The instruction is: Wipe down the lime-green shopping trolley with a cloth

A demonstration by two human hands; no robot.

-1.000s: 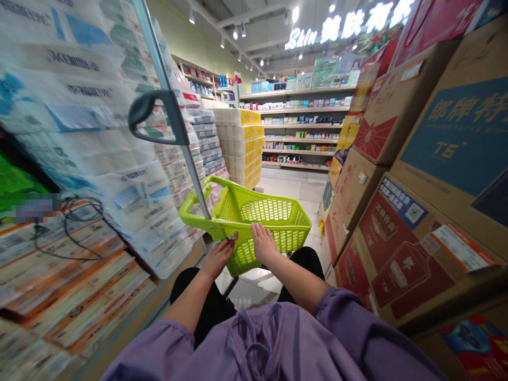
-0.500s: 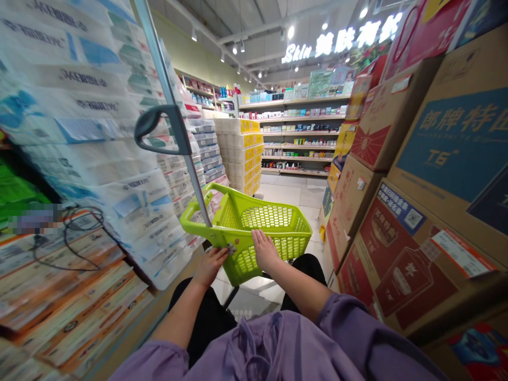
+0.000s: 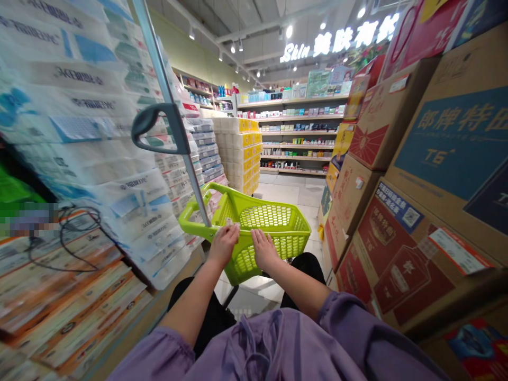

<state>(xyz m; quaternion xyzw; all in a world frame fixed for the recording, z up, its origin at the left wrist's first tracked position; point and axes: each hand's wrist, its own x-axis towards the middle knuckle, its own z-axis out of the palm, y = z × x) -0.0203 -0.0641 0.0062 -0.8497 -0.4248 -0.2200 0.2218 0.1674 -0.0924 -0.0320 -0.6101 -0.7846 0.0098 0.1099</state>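
A lime-green plastic rolling shopping basket (image 3: pixel 273 217) stands in front of my knees, its grey pull handle (image 3: pixel 162 129) raised on a metal pole (image 3: pixel 156 58). At the near rim, close to the pole's foot, my left hand (image 3: pixel 224 244) is closed on a small crumpled whitish tissue (image 3: pixel 230 223); part of the tissue is hidden by the fingers. My right hand (image 3: pixel 263 251) lies flat against the near side of the basket, fingertips at the rim, fingers stretched out and holding nothing. Inside the basket no goods show.
Tall stacks of wrapped tissue packs (image 3: pixel 87 106) rise on the left, with a black cable (image 3: pixel 81 227) lying across lower packs. Cardboard cartons (image 3: pixel 400 254) are piled close on the right. Beyond the basket, a tiled aisle (image 3: pixel 293 193) leads to shelves of small goods (image 3: pixel 297 127).
My left hand has moved up and right with the tissue, from the basket's outer side wall to its rim. The right hand keeps its place on the basket.
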